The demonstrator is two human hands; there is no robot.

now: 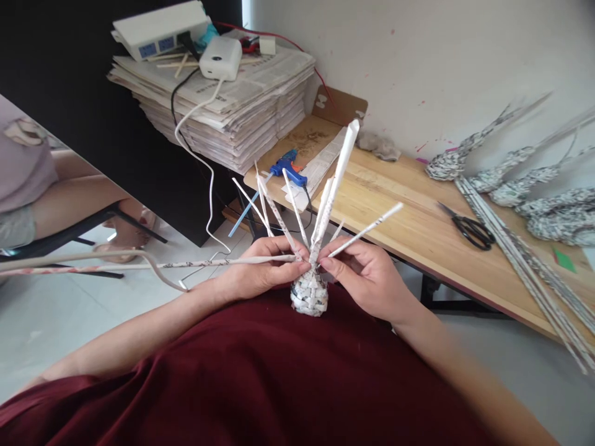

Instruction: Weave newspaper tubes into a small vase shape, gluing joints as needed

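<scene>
A small round piece woven from rolled newspaper strips [309, 296] rests against my dark red clothing, with several stiff paper sticks fanning upward from its neck. My left hand [272, 263] is closed around the left side of that neck, thumb in front. A long rolled paper strand [199, 265] runs out leftward from under those fingers. On the right, my right hand [360, 272] pinches at the neck between thumb and fingers, beside one stick [372, 228] that slants up to the right. The fingertips partly hide the neck.
A wooden table [400, 186] holds a blue glue gun [289, 167], black scissors [467, 227], paper rods [525, 272] and several finished woven pieces [449, 162]. Stacked newspapers [218, 102] carry a power strip [160, 31]. A white cable [211, 186] hangs down. At left, another person's legs [88, 192] show.
</scene>
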